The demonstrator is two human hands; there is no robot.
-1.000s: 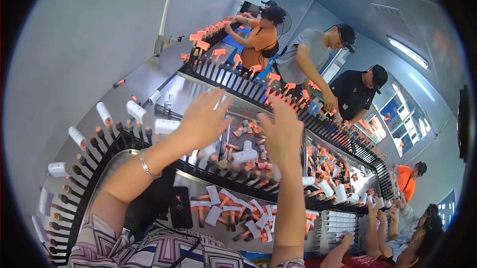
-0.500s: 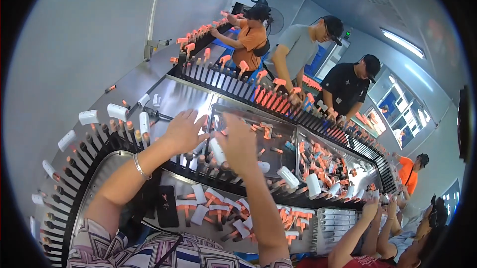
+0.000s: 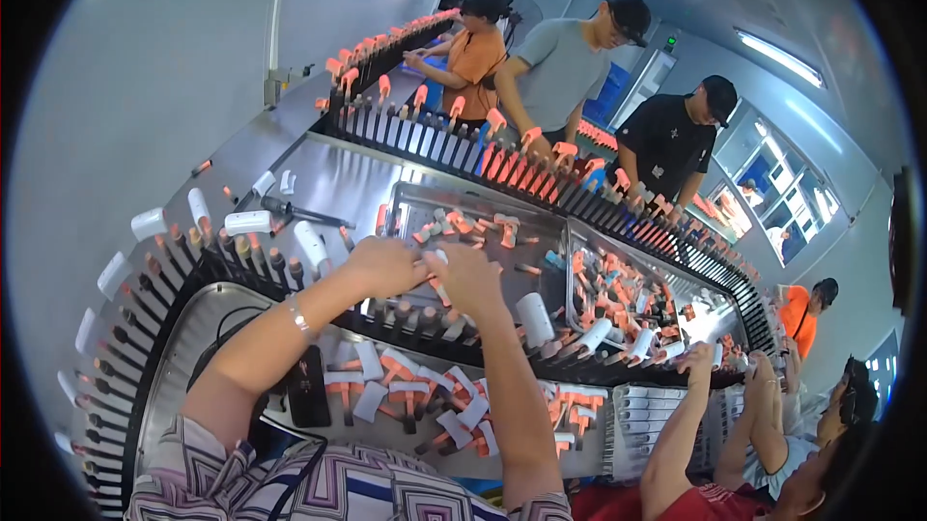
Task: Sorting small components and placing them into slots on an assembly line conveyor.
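My left hand (image 3: 384, 266) and my right hand (image 3: 467, 280) meet over the near chain of upright pegs (image 3: 410, 313), beside the front of a clear tray (image 3: 396, 200). The fingers of both are curled in and nearly touch. A small pale bit shows between them, too covered to name. Left of my left forearm, a white curved plastic shell (image 3: 311, 245) leans on the pegs, with another white shell (image 3: 248, 223) beyond it. To the right of my right hand, a larger white shell (image 3: 534, 319) is tilted over the chain.
A second tray (image 3: 572, 275) holds orange pieces. Orange parts with white shells (image 3: 410, 388) lie in front of me, by a black phone (image 3: 309, 386). A dark tool with a long shaft (image 3: 307, 213) rests behind the chain. Co-workers stand across the far peg chain (image 3: 425, 149) and sit at right.
My left hand has moved right to meet my right hand, and its fingers have curled in. The white shell under my right hand no longer shows there. The view has shifted slightly.
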